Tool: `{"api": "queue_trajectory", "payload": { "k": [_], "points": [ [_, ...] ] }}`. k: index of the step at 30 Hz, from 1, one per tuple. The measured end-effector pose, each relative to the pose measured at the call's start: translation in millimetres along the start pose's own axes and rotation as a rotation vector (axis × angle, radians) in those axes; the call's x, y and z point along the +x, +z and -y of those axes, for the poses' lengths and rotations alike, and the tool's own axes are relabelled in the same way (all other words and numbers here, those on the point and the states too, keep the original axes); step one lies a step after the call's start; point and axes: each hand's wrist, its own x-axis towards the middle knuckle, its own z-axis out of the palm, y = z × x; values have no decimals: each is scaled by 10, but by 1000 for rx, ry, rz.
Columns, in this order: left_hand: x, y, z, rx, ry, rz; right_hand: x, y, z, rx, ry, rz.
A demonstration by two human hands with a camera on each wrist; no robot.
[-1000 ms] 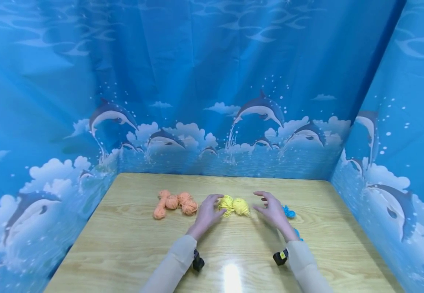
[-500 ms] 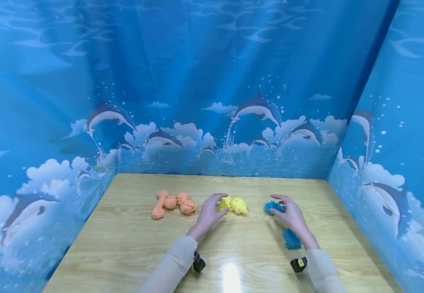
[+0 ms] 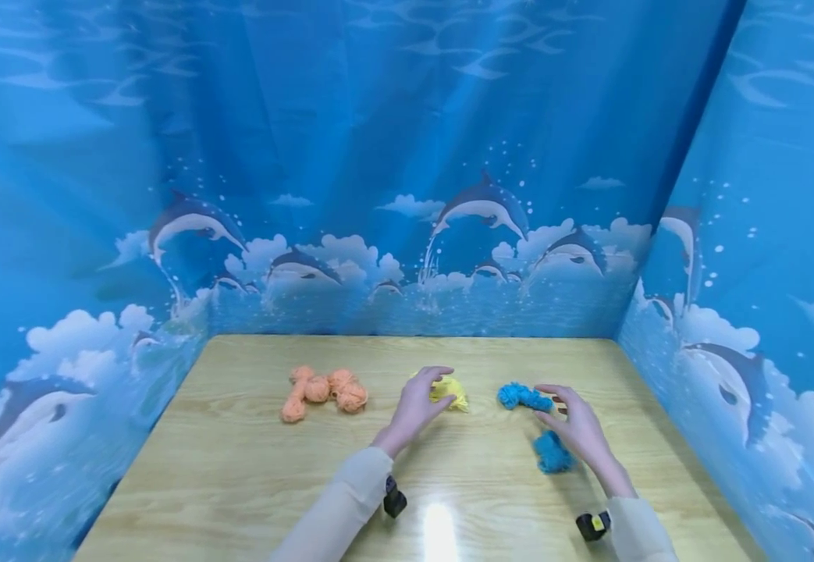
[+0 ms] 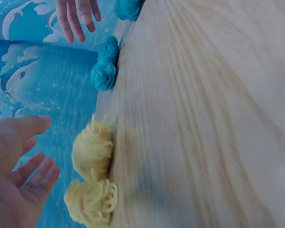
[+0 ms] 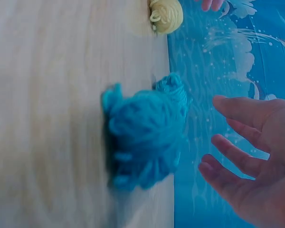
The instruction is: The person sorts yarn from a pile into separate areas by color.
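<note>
Two yellow yarn balls lie side by side on the table. Above and beside them is my left hand, its fingers loosely spread and holding nothing; in the head view it covers part of the yellow yarn. To the right lies a long blue yarn bundle, with a rounder blue yarn ball nearer to me. My right hand hovers just right of both, fingers parted, with nothing in its grasp. In the right wrist view a gap shows between that hand and the blue yarn ball.
Several orange yarn balls sit in a cluster on the left of the wooden table. Blue curtains printed with dolphins stand along the table's back and sides.
My right hand has moved right, from near the yellow yarn to beside the blue yarn, which now shows more. My left hand has shifted slightly right over the yellow balls.
</note>
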Motion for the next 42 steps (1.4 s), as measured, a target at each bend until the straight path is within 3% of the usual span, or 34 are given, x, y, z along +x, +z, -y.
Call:
{"api": "queue_trajectory", "payload": {
  "k": [12, 17, 26, 37, 42],
  "points": [
    [299, 316, -213, 58, 72, 85, -243, -114, -147, -20, 18, 31],
    [435, 463, -315, 110, 119, 140, -276, -107, -193, -3, 11, 46],
    [635, 744, -467, 193, 142, 213, -339, -72, -243, 16, 9, 91],
    [729, 984, -493, 258, 96, 330, -356, -33, -272, 54, 34, 131],
    [732, 1049, -460, 311, 142, 351, -355, -22, -248, 49, 66, 162]
  ]
}}
